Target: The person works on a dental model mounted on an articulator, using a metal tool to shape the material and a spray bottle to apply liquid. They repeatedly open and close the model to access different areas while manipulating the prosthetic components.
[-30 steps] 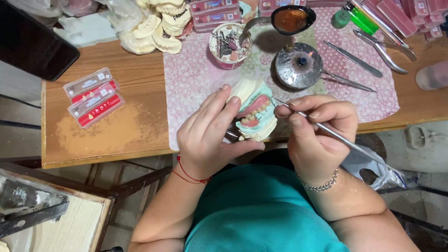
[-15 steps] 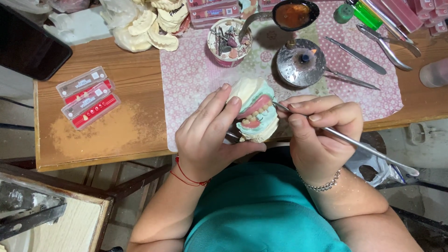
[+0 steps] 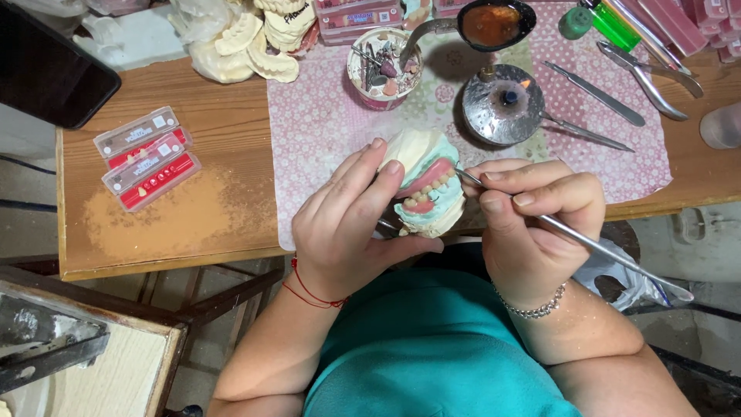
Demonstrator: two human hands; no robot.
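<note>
your hands are sitting a touch lower now; left hand (image 3: 347,232) is gripping the cast (image 3: 424,193), right hand (image 3: 532,224) is pinching the pick (image 3: 602,251). cup (image 3: 384,68) is holding burs, spoon (image 3: 490,23) is holding wax.

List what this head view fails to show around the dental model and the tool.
- Tool tip: head view, too fine to tell whether it touches the wax or the teeth of the dental model.
- Model's near side: hidden by the left hand.
- Tool shaft's middle: covered by the right hand.
- Pink boxes: cut off by the top right edge.
</note>
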